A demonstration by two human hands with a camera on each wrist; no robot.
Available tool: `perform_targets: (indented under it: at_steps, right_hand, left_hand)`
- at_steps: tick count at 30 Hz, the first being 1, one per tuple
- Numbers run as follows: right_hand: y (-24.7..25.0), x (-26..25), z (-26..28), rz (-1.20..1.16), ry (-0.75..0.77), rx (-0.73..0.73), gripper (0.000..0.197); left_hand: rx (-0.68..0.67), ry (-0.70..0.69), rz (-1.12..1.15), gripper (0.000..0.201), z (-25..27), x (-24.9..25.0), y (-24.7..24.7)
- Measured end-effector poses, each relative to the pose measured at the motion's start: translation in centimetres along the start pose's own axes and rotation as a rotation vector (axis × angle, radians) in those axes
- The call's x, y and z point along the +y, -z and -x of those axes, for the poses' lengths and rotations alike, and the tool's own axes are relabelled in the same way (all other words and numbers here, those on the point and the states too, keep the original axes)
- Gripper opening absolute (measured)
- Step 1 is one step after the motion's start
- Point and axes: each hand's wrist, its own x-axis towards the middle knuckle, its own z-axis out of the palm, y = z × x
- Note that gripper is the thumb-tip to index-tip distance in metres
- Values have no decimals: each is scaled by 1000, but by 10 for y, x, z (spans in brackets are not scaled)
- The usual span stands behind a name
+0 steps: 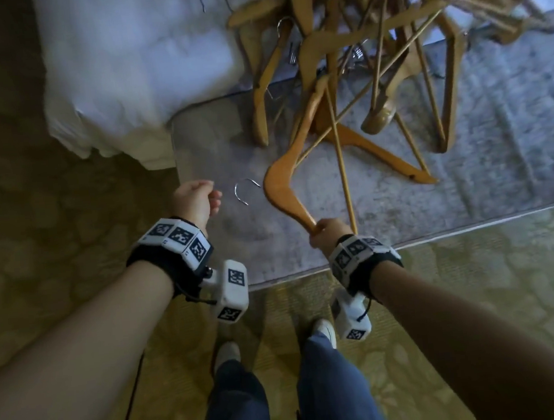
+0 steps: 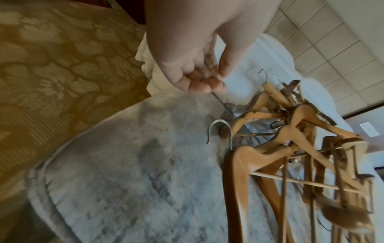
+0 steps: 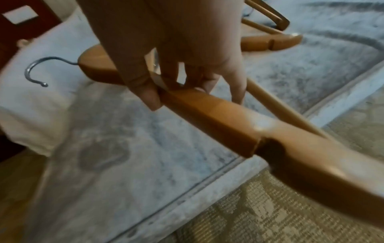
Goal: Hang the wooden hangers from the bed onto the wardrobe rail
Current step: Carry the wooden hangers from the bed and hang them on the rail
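My right hand [image 1: 319,231] grips one arm end of a wooden hanger [image 1: 280,189] and holds it over the grey-covered bed [image 1: 498,157]. In the right wrist view my fingers [image 3: 145,92] wrap round that hanger [image 3: 218,118]. Its metal hook [image 1: 246,190] points left. My left hand [image 1: 212,198] hovers just left of the hook with fingers loosely curled, holding nothing; the left wrist view shows this hand [image 2: 216,78] above the hook [image 2: 220,133]. A tangled pile of wooden hangers [image 1: 371,44] lies further back on the bed. No wardrobe rail is in view.
A white duvet [image 1: 121,56] is bunched at the bed's far left. Patterned yellow carpet [image 1: 53,229] surrounds the bed corner. My legs and shoes [image 1: 323,333] stand at the bed's near edge. A tiled wall [image 2: 332,49] shows behind the bed.
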Motion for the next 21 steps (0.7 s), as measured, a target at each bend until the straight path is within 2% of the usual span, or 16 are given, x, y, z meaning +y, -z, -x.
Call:
perform_targets:
  at_steps: [5,8,10,13,16,18,20,21]
  right_hand:
    - [43,-49,82,-195,130,65,6]
    - [71,-83,134,-358,168,102,3]
    - [82,-105,171,-438,221,139,5]
    - [89,-135,224,-366,379,209,6]
    - [99,-164,276,-200,514,288,11]
    - [107,-182,310,-89,600,356,14]
    - [114,-201,340,-5,666,440,17]
    - [117,-211,354,12,700,470,16]
  left_hand:
    - [-74,2,-2,21,26,61,22]
    - [-189,3,37,27,46,102,44]
    - [-253,-46,36,27,59,130,62]
    - [-263,-202,-17,24,79,173,96]
    - [-192,-415,-147,67,100,222,137]
    - [-105,-655,-313,77,121,253,167]
    - [-77,-877,-409,65,140,278,198]
    - [-90,-917,-414,54,148,287,213]
